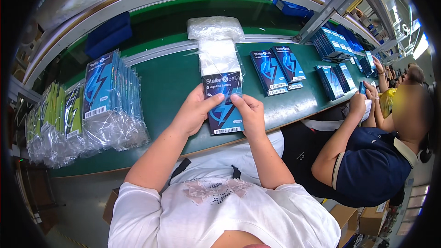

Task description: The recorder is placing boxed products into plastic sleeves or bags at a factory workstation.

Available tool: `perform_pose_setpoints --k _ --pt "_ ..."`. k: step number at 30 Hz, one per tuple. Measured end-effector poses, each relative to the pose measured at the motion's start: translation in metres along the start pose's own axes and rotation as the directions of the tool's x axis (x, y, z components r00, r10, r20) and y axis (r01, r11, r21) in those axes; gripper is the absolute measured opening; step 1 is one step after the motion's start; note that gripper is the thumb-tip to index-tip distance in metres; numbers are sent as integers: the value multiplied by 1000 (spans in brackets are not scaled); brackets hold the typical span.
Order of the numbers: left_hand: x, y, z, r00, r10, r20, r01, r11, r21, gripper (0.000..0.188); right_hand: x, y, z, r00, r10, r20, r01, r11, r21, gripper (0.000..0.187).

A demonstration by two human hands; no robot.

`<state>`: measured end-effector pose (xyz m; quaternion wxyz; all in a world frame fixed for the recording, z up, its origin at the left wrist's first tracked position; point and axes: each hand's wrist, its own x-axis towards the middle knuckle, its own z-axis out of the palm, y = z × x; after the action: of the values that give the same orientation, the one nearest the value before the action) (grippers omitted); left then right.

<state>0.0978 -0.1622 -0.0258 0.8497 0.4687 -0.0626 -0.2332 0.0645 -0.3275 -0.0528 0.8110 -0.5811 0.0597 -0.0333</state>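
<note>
One flat dark-blue box (225, 114): is lying between left hand (195, 110) and right hand (251, 114), whose fingers are grasping its long sides, neither being nearer. Long axis: is running forward between the fingers. Clear plastic bags (219, 54): are lying just beyond them.

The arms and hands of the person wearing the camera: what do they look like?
The left hand and right hand are bare: no gloves, and no rings or watch that I can see. The forearms are uncovered, below short, plain white sleeves.
</note>
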Motion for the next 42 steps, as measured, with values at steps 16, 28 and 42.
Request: perform_pose_setpoints --k 16,28,42 --pt "-15 17 -11 672 -321 667 208 947 246 56 -40 -62 18 476 -874 -94 670 430 -606 41" --pt "-9 -11 0 832 -287 475 455 843 -287 82 -58 -51 53 563 -481 672 824 389 -412 29" --pt "-19 11 2 954 -47 297 222 777 -589 79 -92 -51 42 847 -253 468 523 560 -643 31"
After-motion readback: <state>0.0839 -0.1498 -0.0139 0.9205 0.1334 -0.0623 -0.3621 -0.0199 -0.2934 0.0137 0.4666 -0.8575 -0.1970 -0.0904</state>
